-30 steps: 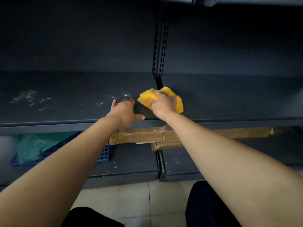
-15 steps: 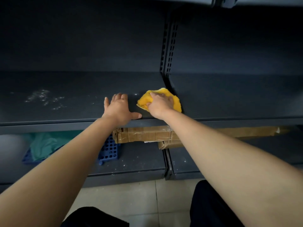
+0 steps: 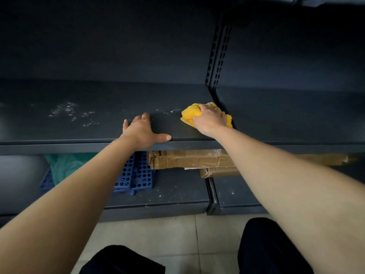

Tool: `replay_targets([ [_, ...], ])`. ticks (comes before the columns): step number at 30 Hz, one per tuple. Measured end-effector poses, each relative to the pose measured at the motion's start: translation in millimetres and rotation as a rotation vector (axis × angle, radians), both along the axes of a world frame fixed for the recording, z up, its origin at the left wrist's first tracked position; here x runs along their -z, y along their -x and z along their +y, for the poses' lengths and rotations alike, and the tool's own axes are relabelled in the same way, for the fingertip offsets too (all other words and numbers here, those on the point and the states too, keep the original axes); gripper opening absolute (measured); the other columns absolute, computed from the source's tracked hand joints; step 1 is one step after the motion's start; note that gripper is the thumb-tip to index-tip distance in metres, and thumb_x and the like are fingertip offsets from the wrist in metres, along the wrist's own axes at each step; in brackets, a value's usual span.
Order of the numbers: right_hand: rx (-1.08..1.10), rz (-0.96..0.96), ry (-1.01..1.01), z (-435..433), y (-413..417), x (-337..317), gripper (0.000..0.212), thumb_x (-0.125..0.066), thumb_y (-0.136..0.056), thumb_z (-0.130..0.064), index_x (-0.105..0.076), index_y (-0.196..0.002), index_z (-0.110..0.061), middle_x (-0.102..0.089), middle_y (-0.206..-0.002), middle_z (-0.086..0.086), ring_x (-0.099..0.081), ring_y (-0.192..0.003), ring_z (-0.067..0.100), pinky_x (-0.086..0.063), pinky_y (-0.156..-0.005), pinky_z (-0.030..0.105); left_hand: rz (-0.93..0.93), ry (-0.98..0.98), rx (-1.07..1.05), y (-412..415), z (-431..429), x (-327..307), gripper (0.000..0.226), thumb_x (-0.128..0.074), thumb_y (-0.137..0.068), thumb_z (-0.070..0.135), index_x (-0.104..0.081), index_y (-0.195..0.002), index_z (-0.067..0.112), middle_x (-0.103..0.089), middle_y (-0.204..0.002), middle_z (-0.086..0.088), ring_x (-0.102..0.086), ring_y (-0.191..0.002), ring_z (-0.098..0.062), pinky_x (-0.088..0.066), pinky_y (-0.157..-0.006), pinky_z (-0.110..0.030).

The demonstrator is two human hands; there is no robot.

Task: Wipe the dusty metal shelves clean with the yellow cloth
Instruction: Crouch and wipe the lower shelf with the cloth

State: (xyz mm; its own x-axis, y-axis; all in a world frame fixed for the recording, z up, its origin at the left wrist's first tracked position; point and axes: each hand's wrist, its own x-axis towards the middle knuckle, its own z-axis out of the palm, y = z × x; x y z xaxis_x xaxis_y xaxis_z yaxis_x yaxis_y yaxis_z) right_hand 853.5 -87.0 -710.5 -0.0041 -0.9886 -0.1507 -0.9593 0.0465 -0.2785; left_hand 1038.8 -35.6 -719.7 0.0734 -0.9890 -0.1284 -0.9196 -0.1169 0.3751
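Head cam showed one crumpled yellow microfibre cloth [image 3: 188, 115] sitting on the dark grey metal shelf [image 3: 98, 99], right up against the slotted upright post [image 3: 218, 56] at the shelf's right end. Right hand [image 3: 210, 120] was on top of it, fingers curled and bunching the fabric. Looked soft, light and floppy to me, so I'd guess grabbing a wad from above and pressing down works best; it won't slip much. Left hand [image 3: 143, 130] lay flat near the front edge, fingers close together, thumb stuck out to the right. Count: one cloth, two hands, two shelf levels visible, two taped cardboard boxes [image 3: 185, 160] and one blue perforated plastic crate [image 3: 136, 175] below. White dust specks [image 3: 69, 113] sat farther left.
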Motion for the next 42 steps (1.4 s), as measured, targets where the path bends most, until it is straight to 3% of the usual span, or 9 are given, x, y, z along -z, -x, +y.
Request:
replay_targets([
  [5,0.035,-0.032,-0.052,-17.5,-41.2,-4.8,0.066,-0.036,-0.092,-0.025,-0.009,-0.152,-0.027,-0.006,-0.16,0.0,-0.001,-0.147,0.024,0.003,-0.119,0.045,-0.002,0.011,-0.004,-6.2,-1.1,-0.2,0.098,-0.061,-0.073,0.065,-0.023,-0.144,0.008,-0.041,-0.143,-0.01,-0.035,-0.135,-0.024,-0.006,-0.119,-0.042],
  [9,-0.106,-0.039,-0.014,-20.4,-82.1,-4.2,0.06,-0.038,-0.094,-0.044,-0.018,-0.15,-0.034,-0.015,-0.159,0.003,-0.01,-0.146,0.026,-0.003,-0.118,0.041,0.002,0.03,-0.016,-5.7,-1.2,2.9,0.108,-0.061,-0.073,0.065,-0.009,-0.149,0.008,-0.037,-0.147,-0.009,-0.032,-0.138,-0.022,-0.002,-0.119,-0.042],
  [14,-0.295,-0.073,0.068,-5.1,-89.7,-2.2,0.053,-0.038,-0.097,-0.043,-0.026,-0.147,-0.031,-0.027,-0.155,0.002,-0.02,-0.143,0.024,-0.008,-0.117,0.038,0.031,0.033,-0.055,-1.0,-1.0,3.2,0.109,-0.066,-0.071,0.062,-0.012,-0.147,0.006,-0.037,-0.146,-0.005,-0.032,-0.137,-0.022,-0.003,-0.119,-0.043],
  [18,-0.213,-0.019,0.109,5.1,-61.7,3.5,0.053,-0.035,-0.098,-0.039,-0.024,-0.149,-0.027,-0.028,-0.155,0.002,-0.019,-0.143,0.023,-0.006,-0.119,0.041,-0.068,-0.044,-0.014,3.6,-6.3,-7.5,0.105,-0.064,-0.072,0.064,-0.02,-0.143,0.002,-0.043,-0.141,-0.011,-0.039,-0.133,-0.025,-0.012,-0.117,-0.045],
  [23,0.054,0.002,0.079,6.5,-20.9,3.0,0.055,-0.035,-0.097,-0.035,-0.022,-0.149,-0.024,-0.028,-0.154,0.006,-0.019,-0.144,0.025,-0.002,-0.12,0.044,-0.197,-0.196,0.058,7.7,-11.3,-21.7,0.113,-0.058,-0.077,0.065,0.0,-0.147,-0.003,-0.035,-0.148,-0.014,-0.033,-0.137,-0.028,-0.013,-0.117,-0.046],
  [27,0.227,-0.008,0.035,6.5,-12.8,2.9,0.056,-0.033,-0.098,-0.032,-0.016,-0.15,-0.022,-0.019,-0.157,0.004,-0.009,-0.146,0.025,0.004,-0.119,0.047,-0.258,-0.183,0.097,3.4,-13.6,-22.4,0.113,-0.056,-0.076,0.068,-0.006,-0.147,-0.004,-0.042,-0.142,-0.014,-0.043,-0.13,-0.029,-0.015,-0.117,-0.046],
  [33,0.026,0.003,0.027,0.3,-62.8,6.0,0.059,-0.035,-0.098,-0.035,-0.013,-0.151,-0.023,-0.015,-0.159,0.002,-0.004,-0.148,0.023,0.004,-0.119,0.045,-0.225,-0.127,0.07,-0.7,-13.1,-20.2,0.109,-0.062,-0.071,0.067,-0.02,-0.143,-0.002,-0.053,-0.132,-0.013,-0.051,-0.122,-0.03,-0.026,-0.113,-0.047],
  [39,-0.106,0.05,0.05,-6.5,-45.2,1.5,0.058,-0.033,-0.099,-0.042,-0.014,-0.151,-0.023,-0.018,-0.158,0.002,-0.01,-0.147,0.022,0.001,-0.12,0.045,-0.166,-0.125,0.069,2.3,-7.1,-18.8,0.108,-0.058,-0.076,0.065,-0.006,-0.149,0.005,-0.032,-0.149,-0.016,-0.034,-0.136,-0.031,-0.023,-0.114,-0.046],
  [42,-0.01,0.051,0.074,-19.4,-35.9,6.2,0.061,-0.033,-0.098,-0.044,-0.014,-0.151,-0.018,-0.016,-0.158,0.005,-0.009,-0.147,0.025,0.001,-0.12,0.045,-0.102,-0.089,0.052,-2.2,-5.0,-15.7,0.103,-0.057,-0.079,0.063,-0.008,-0.149,0.006,-0.024,-0.153,-0.015,-0.025,-0.14,-0.031,-0.021,-0.116,-0.042],
])
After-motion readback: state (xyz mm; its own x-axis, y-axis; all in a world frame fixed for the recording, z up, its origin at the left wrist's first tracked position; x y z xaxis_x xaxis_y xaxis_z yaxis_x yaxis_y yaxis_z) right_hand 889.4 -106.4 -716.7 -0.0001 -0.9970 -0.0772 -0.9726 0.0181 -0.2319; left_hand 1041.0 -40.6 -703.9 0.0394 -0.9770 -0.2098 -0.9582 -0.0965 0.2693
